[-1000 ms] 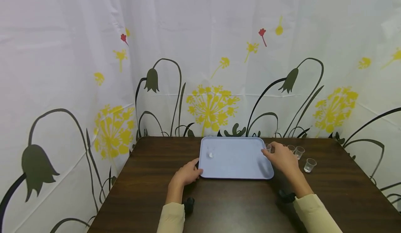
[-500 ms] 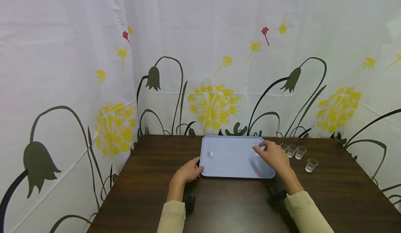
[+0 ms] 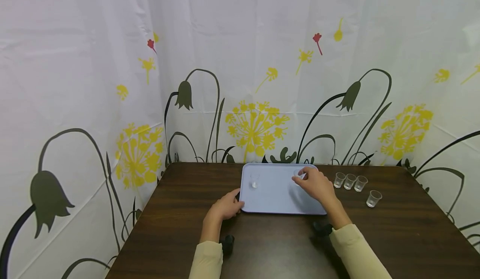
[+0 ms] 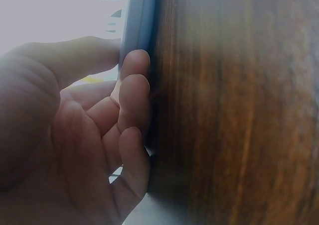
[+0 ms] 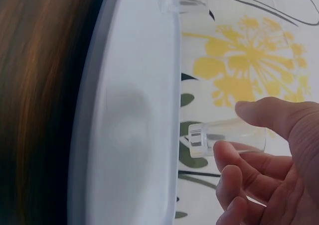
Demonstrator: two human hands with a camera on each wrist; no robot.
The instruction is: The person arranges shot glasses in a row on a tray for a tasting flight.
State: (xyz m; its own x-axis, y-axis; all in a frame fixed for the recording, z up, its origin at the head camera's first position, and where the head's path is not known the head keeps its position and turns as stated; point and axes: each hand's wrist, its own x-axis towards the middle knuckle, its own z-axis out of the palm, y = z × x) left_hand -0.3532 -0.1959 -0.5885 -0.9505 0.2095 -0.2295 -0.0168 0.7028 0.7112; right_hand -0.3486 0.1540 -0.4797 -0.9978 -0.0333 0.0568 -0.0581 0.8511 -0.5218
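My left hand (image 3: 226,206) holds the near left corner of a pale blue tray (image 3: 277,198); in the left wrist view the thumb lies over the tray's rim (image 4: 138,18) and the fingers curl beneath. Thumb and fingers of my right hand (image 3: 318,185) pinch a clear shot glass (image 5: 199,141) above the tray's right half. That glass is upright and apart from the tray surface in the right wrist view. Another clear shot glass (image 3: 254,182) stands on the tray's left part. The right hand partly covers the held glass in the head view.
Three clear shot glasses (image 3: 350,181) stand in a row on the dark wooden table (image 3: 270,245), right of the tray. A further shot glass (image 3: 373,198) stands nearer and to their right. A flower-patterned curtain (image 3: 210,29) hangs behind the table's far edge.
My right hand has carried the shot glass leftward from the tray's right edge to over the tray. The row of glasses has come out from behind it. The left hand stays at the corner.
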